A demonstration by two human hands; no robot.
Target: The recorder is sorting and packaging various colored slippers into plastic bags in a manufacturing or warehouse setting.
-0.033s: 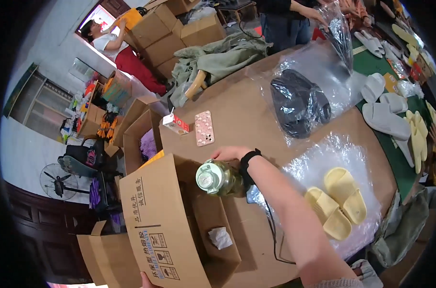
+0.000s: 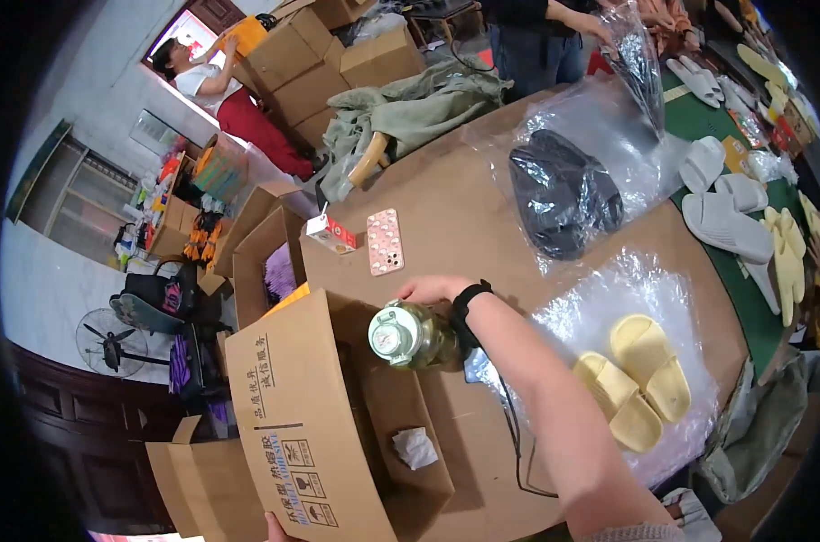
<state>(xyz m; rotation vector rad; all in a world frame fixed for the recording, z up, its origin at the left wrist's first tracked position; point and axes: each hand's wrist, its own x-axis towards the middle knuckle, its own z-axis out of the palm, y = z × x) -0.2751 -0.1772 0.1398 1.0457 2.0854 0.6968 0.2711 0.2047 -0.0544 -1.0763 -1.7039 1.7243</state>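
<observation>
Over the open cardboard box (image 2: pixel 338 434) at the desk's near edge, the right hand (image 2: pixel 433 289) wraps a bottle (image 2: pixel 414 336); loosened fingers could drop it inside.

Brown cardboard-covered table (image 2: pixel 446 208) bearing a pink dotted phone (image 2: pixel 385 241) beside a small red-and-white carton (image 2: pixel 330 234), a pair of dark slippers (image 2: pixel 562 194) inside a clear plastic bag (image 2: pixel 600 117), and a pair of yellow slippers (image 2: pixel 640 379) on a second clear bag (image 2: pixel 609 307). To the right, white slippers (image 2: pixel 722 212) lie on a green mat (image 2: pixel 753 307). At upper left, stacked cardboard boxes (image 2: pixel 320 63), a grey-green cloth heap (image 2: pixel 410 113) and a floor fan (image 2: pixel 112 341).
</observation>
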